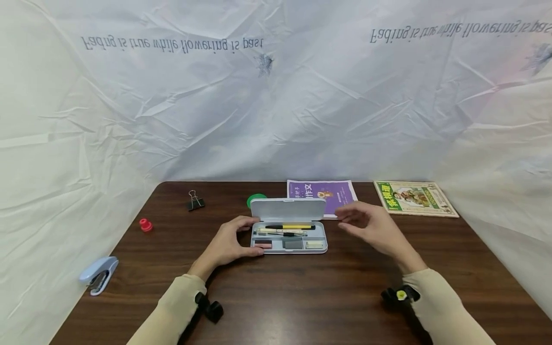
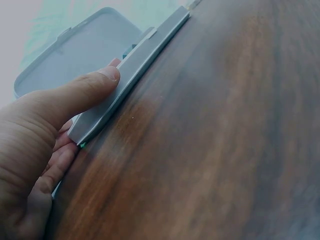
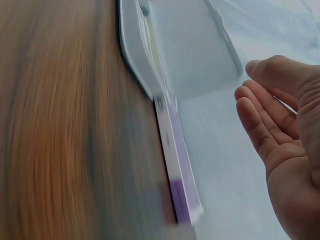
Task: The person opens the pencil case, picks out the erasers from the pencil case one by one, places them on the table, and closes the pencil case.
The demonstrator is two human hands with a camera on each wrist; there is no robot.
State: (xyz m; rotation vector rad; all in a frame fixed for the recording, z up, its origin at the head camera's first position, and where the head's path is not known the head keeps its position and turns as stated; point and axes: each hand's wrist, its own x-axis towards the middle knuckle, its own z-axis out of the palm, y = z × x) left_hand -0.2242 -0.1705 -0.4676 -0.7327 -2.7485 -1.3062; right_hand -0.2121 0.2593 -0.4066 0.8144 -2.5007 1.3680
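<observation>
A pale blue-grey pencil case (image 1: 288,210) sits on the table with its lid raised. Inside are a yellow-and-black pen (image 1: 297,227), other pens (image 1: 276,232) beside it, a reddish eraser-like block (image 1: 263,245), a dark grey block (image 1: 293,244) and a whitish block (image 1: 314,245). My left hand (image 1: 227,242) grips the case's left end, thumb at the front edge and fingers toward the back. In the left wrist view, that thumb (image 2: 95,87) presses on the case wall. My right hand (image 1: 371,226) hovers off the lid's right side, fingers loosely bent, holding nothing.
Behind the case lie a purple book (image 1: 340,191) and a green round object (image 1: 255,198), both partly hidden. A green-and-yellow book (image 1: 416,199) is at the back right. Leftward are a black binder clip (image 1: 196,204), a red piece (image 1: 145,225) and a blue stapler (image 1: 99,274).
</observation>
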